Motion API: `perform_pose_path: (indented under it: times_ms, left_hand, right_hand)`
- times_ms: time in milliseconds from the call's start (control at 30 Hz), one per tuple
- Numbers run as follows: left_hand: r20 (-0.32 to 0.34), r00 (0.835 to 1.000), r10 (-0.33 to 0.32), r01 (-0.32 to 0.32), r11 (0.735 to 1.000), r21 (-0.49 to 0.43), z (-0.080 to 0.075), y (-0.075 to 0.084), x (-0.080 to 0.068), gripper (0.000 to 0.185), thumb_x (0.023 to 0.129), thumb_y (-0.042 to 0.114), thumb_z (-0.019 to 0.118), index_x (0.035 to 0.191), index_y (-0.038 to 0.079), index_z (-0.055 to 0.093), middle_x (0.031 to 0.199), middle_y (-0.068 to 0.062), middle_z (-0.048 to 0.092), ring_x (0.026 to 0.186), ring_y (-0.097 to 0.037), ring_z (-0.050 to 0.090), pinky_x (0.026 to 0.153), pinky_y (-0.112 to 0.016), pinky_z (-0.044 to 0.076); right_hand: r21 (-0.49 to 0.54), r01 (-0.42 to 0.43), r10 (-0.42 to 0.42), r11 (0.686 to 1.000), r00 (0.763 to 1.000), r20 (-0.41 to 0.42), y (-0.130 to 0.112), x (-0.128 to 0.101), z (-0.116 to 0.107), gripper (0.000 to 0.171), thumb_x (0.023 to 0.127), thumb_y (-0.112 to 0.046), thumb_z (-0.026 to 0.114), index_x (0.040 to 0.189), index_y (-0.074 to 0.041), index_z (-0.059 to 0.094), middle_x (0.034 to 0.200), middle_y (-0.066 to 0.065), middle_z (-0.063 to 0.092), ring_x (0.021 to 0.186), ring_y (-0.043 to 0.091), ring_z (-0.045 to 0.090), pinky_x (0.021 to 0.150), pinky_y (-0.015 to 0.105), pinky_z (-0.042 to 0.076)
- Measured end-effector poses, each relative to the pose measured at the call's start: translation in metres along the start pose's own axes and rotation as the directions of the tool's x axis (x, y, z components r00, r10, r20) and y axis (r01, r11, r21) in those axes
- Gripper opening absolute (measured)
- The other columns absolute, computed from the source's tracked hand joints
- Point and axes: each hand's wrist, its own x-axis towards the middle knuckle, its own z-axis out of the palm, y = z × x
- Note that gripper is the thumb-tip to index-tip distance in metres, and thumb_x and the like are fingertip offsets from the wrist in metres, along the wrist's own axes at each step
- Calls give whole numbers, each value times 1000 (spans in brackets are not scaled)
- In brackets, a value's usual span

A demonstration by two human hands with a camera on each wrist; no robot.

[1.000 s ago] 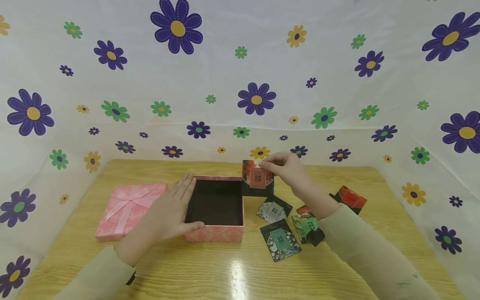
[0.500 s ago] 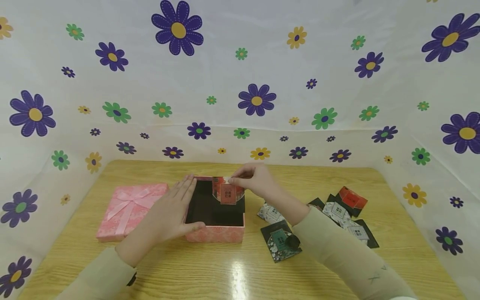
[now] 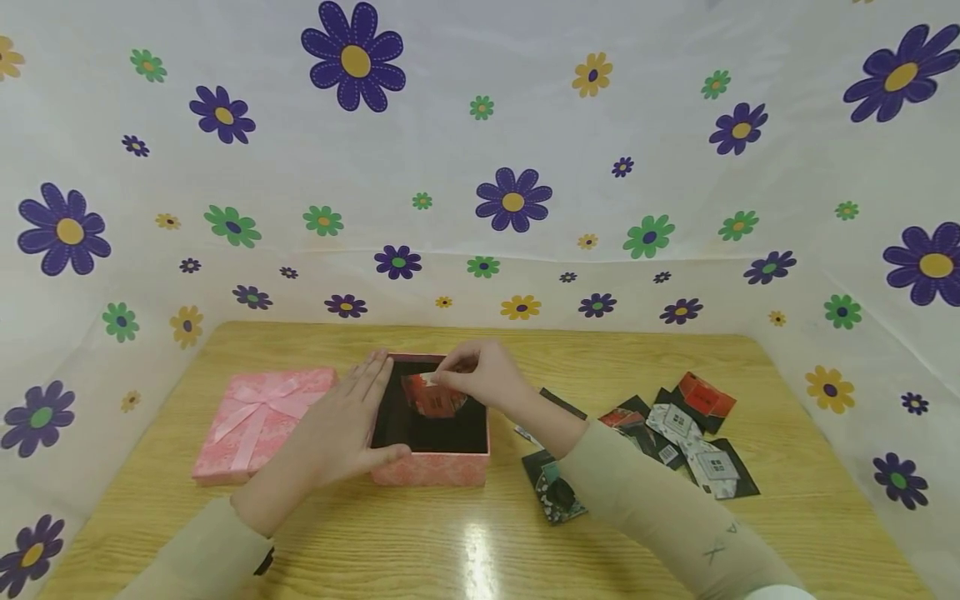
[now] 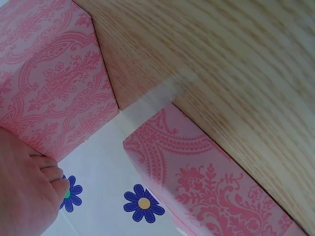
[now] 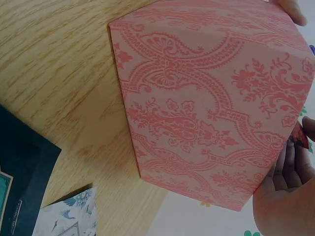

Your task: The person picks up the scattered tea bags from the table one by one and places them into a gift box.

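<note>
Bright even light, overhead glare on the wooden table (image 3: 472, 550), fisheye-bowed edges, blurred wrist close-ups.

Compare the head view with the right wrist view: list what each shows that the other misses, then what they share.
Only the head view shows the box's dark inside, the pink lid with its bow, the left hand resting flat against the box's left wall, and the packets scattered at the right. Only the right wrist view shows the patterned outer wall up close and a dark packet edge beside a pale one on the wood. Both show the pink box, the wooden table, and the right hand pinching the red packet over the box.
</note>
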Motion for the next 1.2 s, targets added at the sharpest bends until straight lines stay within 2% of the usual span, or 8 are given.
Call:
perform_pose_path:
  times_ms: [233,400,500,733,900,1067,1200]
  left_hand:
    - [2,1000,-4,4,1000,-6,1,1,0,117,92,76,60,166,-6,22,176,-23,20,165,-39,20,131,-54,29]
    - [4,1000,-8,8,1000,-12,2,0,0,116,93,75,61,167,-5,21,177,-21,18,165,-39,19,132,-54,28]
    - [6,1000,-11,11,1000,-15,2,0,0,116,92,74,62,167,-5,20,177,-20,17,165,-38,19,132,-55,28]
    - [6,1000,-18,19,1000,-11,1,2,1,115,91,69,67,167,-5,21,177,-21,17,165,-39,20,131,-55,28]
    - [-1,1000,-16,16,1000,-4,1,2,1,116,90,65,72,166,-6,21,177,-22,18,165,-39,20,131,-54,27]
    - [-4,1000,-9,9,1000,-5,2,2,0,116,89,64,72,166,-6,21,177,-22,17,165,-40,20,132,-54,27]
    - [-7,1000,-7,7,1000,-16,3,2,-1,116,89,64,72,166,-6,21,177,-21,16,165,-39,20,132,-55,27]
  right_hand:
    - [-84,72,-69,994,997,34,3,-2,-2,12,96,-16,78,96,-6,83,91,10,81,71,4,66,66,21,55]
    - [-174,90,-87,981,996,21,4,-3,-5,9,97,-18,78,98,-11,83,93,5,81,77,7,68,74,23,58]
    - [-193,82,-82,978,997,9,5,-3,-10,9,98,-18,77,99,-11,82,96,5,80,81,9,69,76,25,58]
    - [-133,59,-64,989,997,-34,15,-4,-29,11,98,-14,76,102,-5,81,95,11,81,79,15,71,71,24,56]
    - [-67,39,-44,997,997,-66,26,-9,-50,14,99,-11,74,107,0,80,99,20,80,83,23,74,72,26,57]
    - [-12,0,-1,1000,996,-87,38,-18,-70,17,100,-10,73,109,3,78,101,24,78,80,12,71,77,26,59]
    - [-18,-47,44,999,992,-115,50,-26,-82,18,100,-12,73,110,3,78,102,19,79,84,13,73,80,24,59]
